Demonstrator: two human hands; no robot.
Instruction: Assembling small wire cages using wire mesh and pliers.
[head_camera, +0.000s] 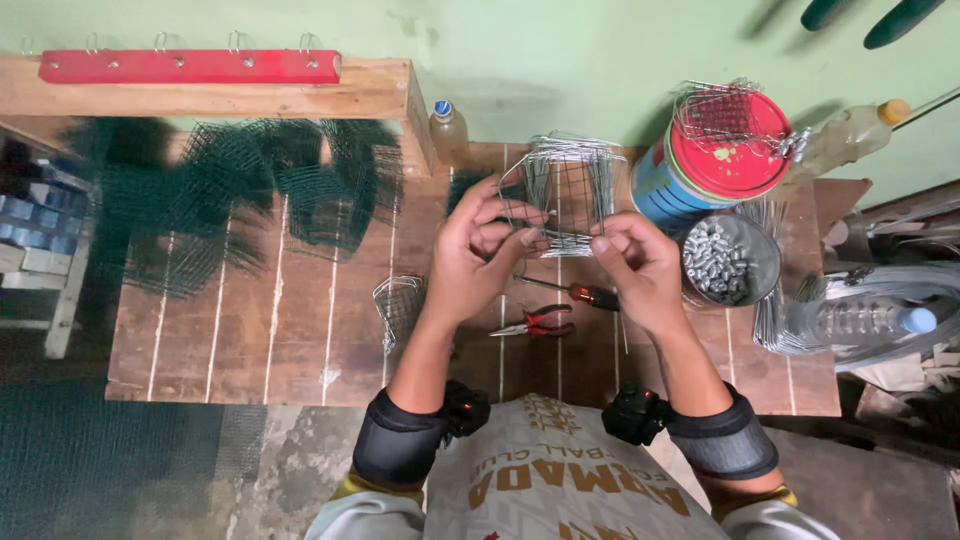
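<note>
Above a workbench of worn brown planks (300, 340), both bare hands hold up a small cage of bare silver wire mesh (565, 195). It is boxy, its thin straight rods crossing in a square grid, with loose wire ends bristling along the top and lower edges. The left hand (480, 250) is clenched on the cage's near left side, fingers curled through the mesh and thumb pressed on top. The right hand (635, 262) pinches the lower right edge between thumb and fingertips. Each forearm wears a dark padded band with a small black device strapped at the wrist.

On the planks just below the hands lie red-handled pliers (540, 322) and a screwdriver with an orange-and-black handle (575, 292). Left of them sits a small wire-mesh basket (398, 303), and further left a crumpled sheet of dark green mesh (240, 195) spreads over the bench, soft and netlike beside the stiff silver wire. To the right stands a round metal tin of dull grey screws (722, 262), and behind it a blue can with a red lid (715, 160) carrying another tangle of wire mesh. A bundle of straight wire rods (778, 320) lies near a clear ribbed plastic bottle (865, 322) on its side. At the back, a small bottle with a blue cap (447, 130) stands against the pale green wall, next to a raw wooden shelf bearing a red painted rail with metal hooks (190, 66).
</note>
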